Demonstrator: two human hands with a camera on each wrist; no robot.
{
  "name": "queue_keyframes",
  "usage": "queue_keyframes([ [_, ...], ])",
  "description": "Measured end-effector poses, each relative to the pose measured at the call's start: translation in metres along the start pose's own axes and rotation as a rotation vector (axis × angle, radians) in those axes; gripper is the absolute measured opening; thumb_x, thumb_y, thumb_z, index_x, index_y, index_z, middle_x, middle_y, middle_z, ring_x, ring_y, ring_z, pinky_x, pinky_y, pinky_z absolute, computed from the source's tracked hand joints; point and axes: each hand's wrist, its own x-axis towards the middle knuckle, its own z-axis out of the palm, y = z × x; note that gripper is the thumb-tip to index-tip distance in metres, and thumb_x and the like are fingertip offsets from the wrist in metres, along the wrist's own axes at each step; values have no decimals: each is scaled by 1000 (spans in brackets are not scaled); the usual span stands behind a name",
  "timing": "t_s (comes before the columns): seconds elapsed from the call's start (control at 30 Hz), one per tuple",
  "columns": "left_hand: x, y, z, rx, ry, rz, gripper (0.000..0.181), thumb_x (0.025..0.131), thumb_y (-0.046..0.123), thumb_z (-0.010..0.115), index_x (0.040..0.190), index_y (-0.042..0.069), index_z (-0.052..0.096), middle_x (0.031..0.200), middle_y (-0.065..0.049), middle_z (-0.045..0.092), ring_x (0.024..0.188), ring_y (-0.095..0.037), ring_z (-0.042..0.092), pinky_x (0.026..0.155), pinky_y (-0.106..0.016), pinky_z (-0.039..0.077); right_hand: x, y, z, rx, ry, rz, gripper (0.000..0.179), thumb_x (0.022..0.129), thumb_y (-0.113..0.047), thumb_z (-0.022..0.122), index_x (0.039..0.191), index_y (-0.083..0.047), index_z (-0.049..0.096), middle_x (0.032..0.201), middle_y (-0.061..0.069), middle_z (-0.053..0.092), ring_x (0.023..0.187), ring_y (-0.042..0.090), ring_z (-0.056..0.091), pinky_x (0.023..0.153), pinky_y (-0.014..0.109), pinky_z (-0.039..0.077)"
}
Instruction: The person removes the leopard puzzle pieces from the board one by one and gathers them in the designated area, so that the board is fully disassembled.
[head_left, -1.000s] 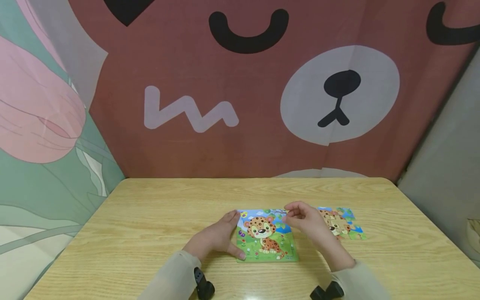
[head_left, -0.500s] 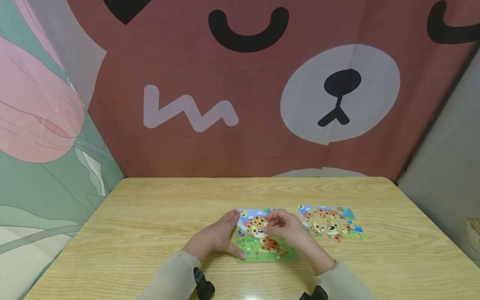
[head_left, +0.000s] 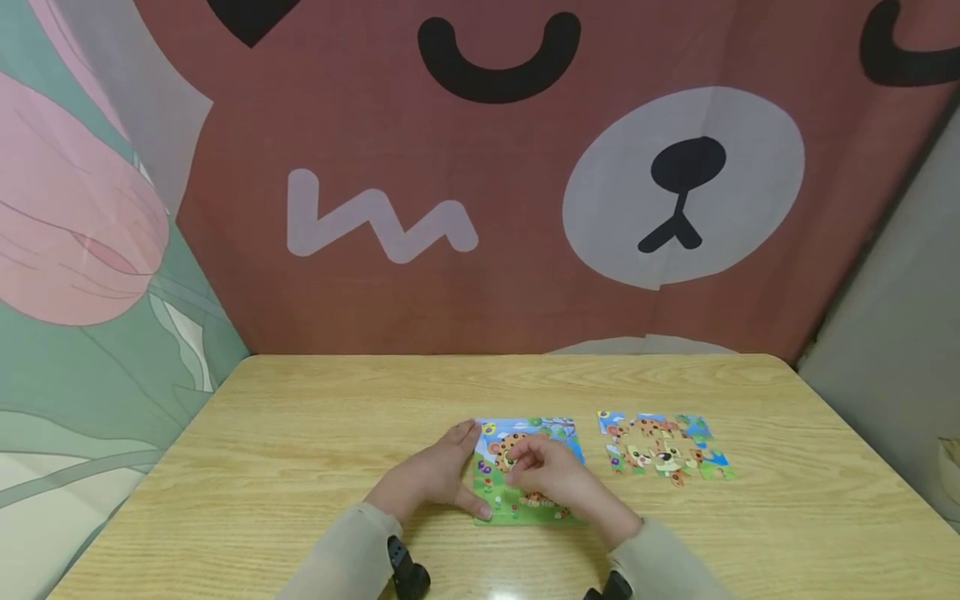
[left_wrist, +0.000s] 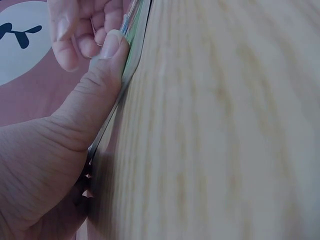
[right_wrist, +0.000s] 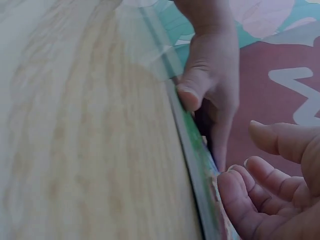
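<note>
A square leopard picture board (head_left: 497,490), green below and blue above, lies flat on the table. My left hand (head_left: 433,471) rests along its left side, thumb on the near corner and fingers by the far one. In the right wrist view the left thumb (right_wrist: 192,92) presses on the board's near edge. Over the board's middle hovers my right hand (head_left: 558,477), covering part of the leopard. Its thumb and loosely bent fingers (right_wrist: 240,192) stand apart in the right wrist view, with nothing between them. Right of the board lie several puzzle pieces (head_left: 663,446) with a matching leopard picture.
The wooden table (head_left: 315,433) ends at a wall hanging (head_left: 510,300) with a brown bear face. A grey wall (head_left: 885,275) stands at the right. Black wrist cameras sit below both sleeves.
My right hand has moved left, from the board's upper right corner to over its middle, uncovering the pieces at the right. The left hand and board have stayed put.
</note>
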Motion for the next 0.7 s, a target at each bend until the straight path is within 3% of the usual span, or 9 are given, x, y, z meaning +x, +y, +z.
queue_keyframes([
  [0.33,1,0,-1,17,4,10,126,53,59,78,149,6,15,156,-9,11,142,-25,12,114,-41,22,5,2,3,-26,-18,0,35,76,-7,71,106,4,57,80,5,57,66,13,50,55,22,44],
  [0.7,1,-1,0,30,3,21,125,55,58,79,148,4,16,155,-12,12,142,-27,13,114,-41,23,11,-7,18,-327,-24,44,37,62,-9,83,91,-3,61,72,1,52,66,15,46,55,24,42],
])
